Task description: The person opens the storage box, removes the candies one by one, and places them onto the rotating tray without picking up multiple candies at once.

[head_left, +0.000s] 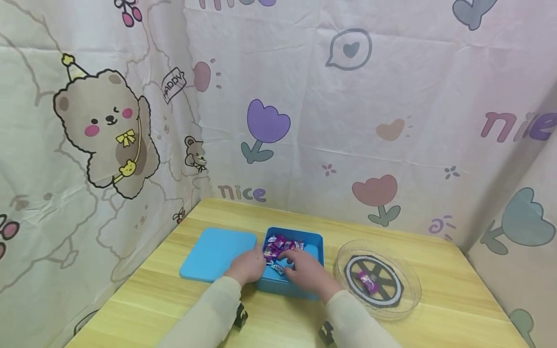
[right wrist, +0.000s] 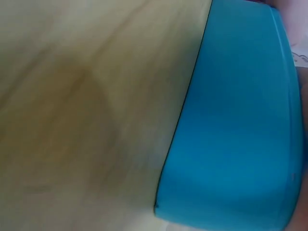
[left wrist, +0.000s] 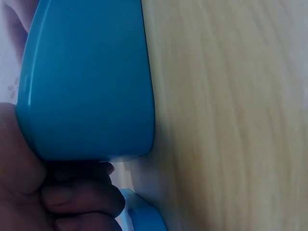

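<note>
A blue box [head_left: 283, 288] stands without its lid on the table, purple-wrapped candies [head_left: 271, 251] heaped toward its left inside. My left hand [head_left: 249, 266] grips the box's left wall near the front corner; the left wrist view shows curled fingers [left wrist: 82, 197] along the outside of the box [left wrist: 91, 82]. Over the rim from the front right reaches my right hand [head_left: 302, 268], its bent fingers apart above the candies. A teal-wrapped candy [head_left: 277, 267] lies close to its thumb and fingertips. In the right wrist view the box's outer wall [right wrist: 231, 120] hides most of this hand.
Left of the box lies a flat blue lid [head_left: 213, 253]. At the right is a round clear tray [head_left: 411, 299] holding one purple candy [head_left: 368, 282] over a dark, wheel-like pattern. Printed curtains [head_left: 313, 121] hang behind the wooden table [head_left: 148, 299] and along both sides.
</note>
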The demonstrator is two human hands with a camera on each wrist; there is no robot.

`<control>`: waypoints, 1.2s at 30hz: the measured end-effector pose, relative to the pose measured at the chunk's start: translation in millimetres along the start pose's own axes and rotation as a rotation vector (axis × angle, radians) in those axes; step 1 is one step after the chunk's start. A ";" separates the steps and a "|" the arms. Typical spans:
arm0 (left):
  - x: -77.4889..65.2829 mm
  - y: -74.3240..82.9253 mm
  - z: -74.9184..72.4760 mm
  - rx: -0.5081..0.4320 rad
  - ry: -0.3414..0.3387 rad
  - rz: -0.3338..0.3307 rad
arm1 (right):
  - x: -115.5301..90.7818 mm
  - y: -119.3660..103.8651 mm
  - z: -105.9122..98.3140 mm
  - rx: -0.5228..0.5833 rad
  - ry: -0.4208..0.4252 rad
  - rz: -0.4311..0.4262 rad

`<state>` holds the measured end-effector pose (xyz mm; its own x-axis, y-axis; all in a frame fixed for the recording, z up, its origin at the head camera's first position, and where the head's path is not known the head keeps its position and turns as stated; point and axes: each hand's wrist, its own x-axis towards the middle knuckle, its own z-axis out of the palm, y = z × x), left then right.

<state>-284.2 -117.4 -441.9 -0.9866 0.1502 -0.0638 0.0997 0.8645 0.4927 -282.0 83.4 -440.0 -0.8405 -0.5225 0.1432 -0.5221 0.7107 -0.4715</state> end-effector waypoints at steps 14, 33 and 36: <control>1.0 -0.8 2.7 0.010 0.002 -0.003 | 25.1 -5.4 4.7 -0.156 -0.146 0.050; 0.9 -0.2 2.8 0.011 -0.016 -0.052 | 23.4 -8.5 3.7 -0.254 -0.134 0.128; 1.1 -0.9 2.9 0.016 -0.017 -0.050 | 23.2 -10.3 2.2 -0.285 -0.131 0.122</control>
<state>-284.9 -116.7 -444.9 -0.9880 0.1145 -0.1032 0.0523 0.8789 0.4741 -295.8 62.9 -433.8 -0.8833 -0.4683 -0.0207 -0.4537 0.8652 -0.2137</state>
